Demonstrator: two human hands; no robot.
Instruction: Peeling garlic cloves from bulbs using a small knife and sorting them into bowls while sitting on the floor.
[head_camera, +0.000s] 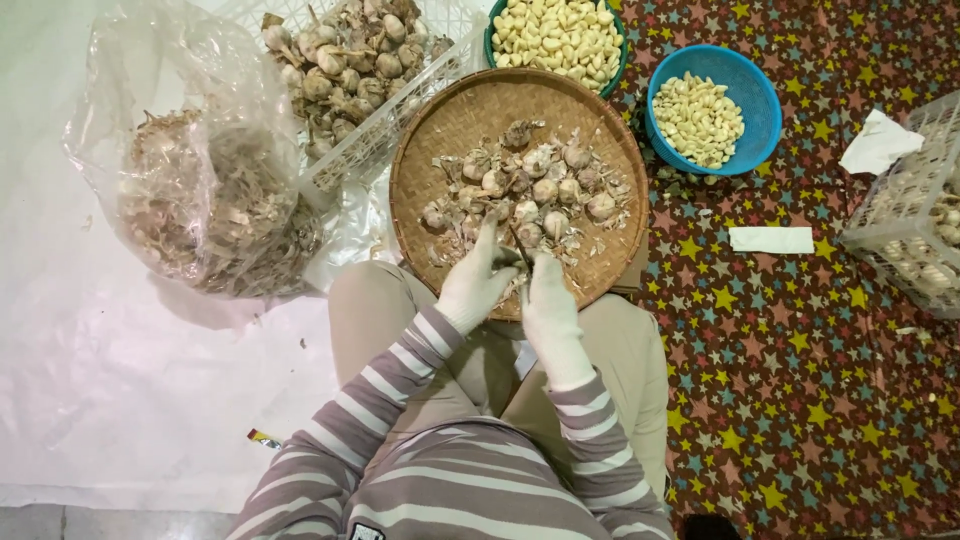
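Garlic is what I am watching both hands work over: loose bulbs (545, 190) and papery skins are lying in the round woven tray (430, 150), which is resting tilted across the person's knees.

Risk, as I am judging it, is sitting mostly in that tray. It is balancing on the lap rather than on the floor, so a hard tug at a bulb could be tipping it and sending bulbs and skins sliding onto the starred mat (800, 380). A thin dark thing is showing between the two hands, perhaps a small blade, though I cannot tell for sure; if it is one, a slip toward the gloved fingers would be the second worry. Peeled cloves in the blue bowl (765, 95) and the green bowl (490, 40) are sitting just beyond the tray's far rim, near enough that flying skins could be landing among them.

The left hand (478, 280), in a white glove, is reaching into the pile with its fingers partly curled, touching a bulb at the near edge. The right hand (548, 295), also gloved, is closing round something small beside it; what exactly it is pinching I cannot tell.
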